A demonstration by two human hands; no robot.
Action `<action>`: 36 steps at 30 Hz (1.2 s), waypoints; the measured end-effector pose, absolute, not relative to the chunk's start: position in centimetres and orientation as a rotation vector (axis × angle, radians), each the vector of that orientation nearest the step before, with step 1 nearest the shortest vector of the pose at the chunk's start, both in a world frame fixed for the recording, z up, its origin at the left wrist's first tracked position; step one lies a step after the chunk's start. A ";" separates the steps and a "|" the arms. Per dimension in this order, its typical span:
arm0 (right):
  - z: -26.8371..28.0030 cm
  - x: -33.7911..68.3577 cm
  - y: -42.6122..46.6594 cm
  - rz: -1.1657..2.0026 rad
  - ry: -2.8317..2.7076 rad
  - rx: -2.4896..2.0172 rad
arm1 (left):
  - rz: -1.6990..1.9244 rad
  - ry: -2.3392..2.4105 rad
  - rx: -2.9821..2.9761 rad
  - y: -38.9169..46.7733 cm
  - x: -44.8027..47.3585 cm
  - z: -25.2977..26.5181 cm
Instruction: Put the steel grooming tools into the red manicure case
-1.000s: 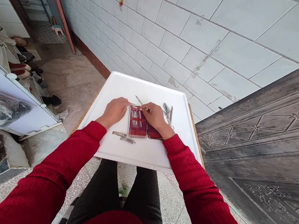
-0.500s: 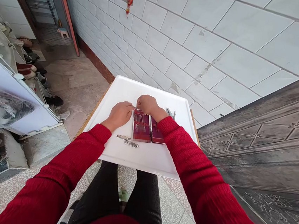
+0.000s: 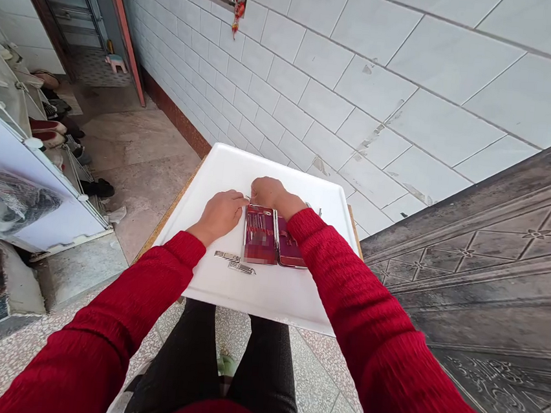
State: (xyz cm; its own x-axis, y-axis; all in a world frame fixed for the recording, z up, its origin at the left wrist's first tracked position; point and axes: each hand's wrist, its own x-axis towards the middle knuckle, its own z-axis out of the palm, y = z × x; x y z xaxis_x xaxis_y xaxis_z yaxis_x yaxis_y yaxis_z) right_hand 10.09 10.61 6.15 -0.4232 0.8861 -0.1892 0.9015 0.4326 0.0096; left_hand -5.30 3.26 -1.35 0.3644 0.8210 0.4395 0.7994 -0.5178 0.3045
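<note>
Beside the left hand [image 3: 221, 214], near side of the right hand [image 3: 271, 194]: an unfolded case [image 3: 268, 252]

Right at the case's far edge, the right hand sits closest to the left panel, its wrist crossing toward the far end of the right panel. Each panel's long axis runs away from the body, as does the spine between them, so the panel with the slim metal tools [image 3: 255, 224] points its far end toward the right hand's curled fingers. The left hand lies to the left, its fingertips reaching the far left corner; I cannot tell whether they touch the case or stop just beside it.

The left hand is fairly flat, fingers stretched forward and close together. The right hand is bent into a narrow curl, knuckles up; its fingertips are hidden, and whether it grips anything cannot be told.

Counted: two hands, one case of two panels, and two nail clippers, one [image 3: 226, 254] nearer the left hand and another [image 3: 241, 267] just beside it, toward the body. The slim tools number several, too small to count surely. Past the right wrist, two metal tips [image 3: 320, 212] peek over the right sleeve [image 3: 332, 270]. Everything rests on one white tabletop [image 3: 266, 298].
</note>
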 end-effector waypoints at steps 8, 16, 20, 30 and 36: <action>4.7 11.7 11.0 -0.180 2.609 1.774 | 0.845 1.507 2.558 3.1 -5.3 -1.2; 4.1 11.3 11.8 -0.394 2.540 2.033 | 0.855 1.505 2.565 3.1 -5.4 -1.1; 4.0 11.7 12.5 -0.640 2.641 2.290 | 0.856 1.509 2.551 3.0 -5.4 -1.1; 4.2 14.2 11.0 -1.755 2.777 2.422 | 0.890 1.466 2.560 3.2 -5.4 -1.1; 3.2 16.9 7.6 -2.020 2.671 2.389 | 0.887 1.475 2.536 3.3 -5.3 -1.0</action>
